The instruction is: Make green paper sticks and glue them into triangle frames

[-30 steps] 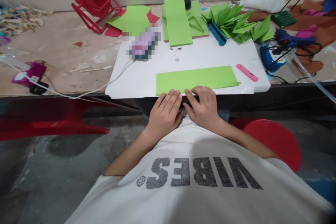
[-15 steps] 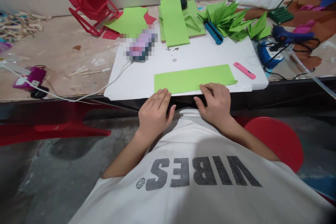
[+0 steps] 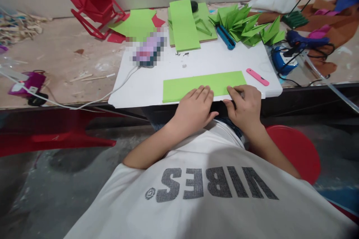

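Note:
A long green paper strip (image 3: pixel 196 84) lies on a white board (image 3: pixel 157 82) at the table's near edge. My left hand (image 3: pixel 195 108) rests flat on the strip's near edge, fingers stretched out and together. My right hand (image 3: pixel 246 106) presses on the strip's right end with its fingers curled down onto the near right corner. A pink cutter (image 3: pixel 257 77) lies just right of the strip, a little beyond my right hand.
Behind the strip lie a stack of green sheets (image 3: pixel 183 24), folded green paper pieces (image 3: pixel 246 24), a blue cutter (image 3: pixel 226 37) and a blue glue gun (image 3: pixel 283 61). A red model chair (image 3: pixel 92 3) stands at back left. A white cable (image 3: pixel 84 101) runs left. A red stool (image 3: pixel 294 153) is beside me.
Both hands have slid to the right along the strip's near edge. My left hand now sits near the strip's middle and my right hand at its right end.

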`<control>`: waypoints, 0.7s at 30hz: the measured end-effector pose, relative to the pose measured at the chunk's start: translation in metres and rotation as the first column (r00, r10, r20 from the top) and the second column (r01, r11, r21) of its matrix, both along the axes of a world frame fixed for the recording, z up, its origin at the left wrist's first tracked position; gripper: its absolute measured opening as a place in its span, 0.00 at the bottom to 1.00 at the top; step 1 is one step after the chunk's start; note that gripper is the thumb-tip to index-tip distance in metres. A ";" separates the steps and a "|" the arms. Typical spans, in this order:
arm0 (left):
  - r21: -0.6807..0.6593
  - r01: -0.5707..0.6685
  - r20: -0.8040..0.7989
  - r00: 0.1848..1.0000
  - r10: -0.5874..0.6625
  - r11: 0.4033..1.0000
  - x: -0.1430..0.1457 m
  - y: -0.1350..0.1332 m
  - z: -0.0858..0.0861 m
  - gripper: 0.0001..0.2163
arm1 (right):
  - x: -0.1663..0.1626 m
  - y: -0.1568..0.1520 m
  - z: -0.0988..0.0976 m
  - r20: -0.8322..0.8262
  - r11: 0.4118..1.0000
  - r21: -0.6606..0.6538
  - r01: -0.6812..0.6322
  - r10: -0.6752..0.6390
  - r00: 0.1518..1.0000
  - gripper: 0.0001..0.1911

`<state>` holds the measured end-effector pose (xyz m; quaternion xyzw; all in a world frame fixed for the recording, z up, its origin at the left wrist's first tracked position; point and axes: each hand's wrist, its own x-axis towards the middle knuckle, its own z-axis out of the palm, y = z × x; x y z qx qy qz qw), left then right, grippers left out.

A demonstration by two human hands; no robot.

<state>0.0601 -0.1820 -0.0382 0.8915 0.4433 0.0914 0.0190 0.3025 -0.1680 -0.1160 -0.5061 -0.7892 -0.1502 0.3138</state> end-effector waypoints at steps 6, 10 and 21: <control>-0.028 0.016 -0.044 0.999 -0.017 0.999 0.031 0.026 -0.001 0.33 | 0.006 0.002 0.008 0.003 0.997 -0.066 0.040 -0.040 0.999 0.22; -0.036 -0.005 -0.074 0.997 0.002 0.999 0.034 0.025 -0.004 0.39 | 0.008 0.003 0.010 0.017 0.996 -0.076 0.040 -0.039 0.999 0.20; -0.023 0.017 -0.102 0.995 -0.019 1.000 0.032 0.023 -0.001 0.36 | 0.007 0.000 0.018 0.036 0.994 -0.101 0.035 -0.032 0.999 0.19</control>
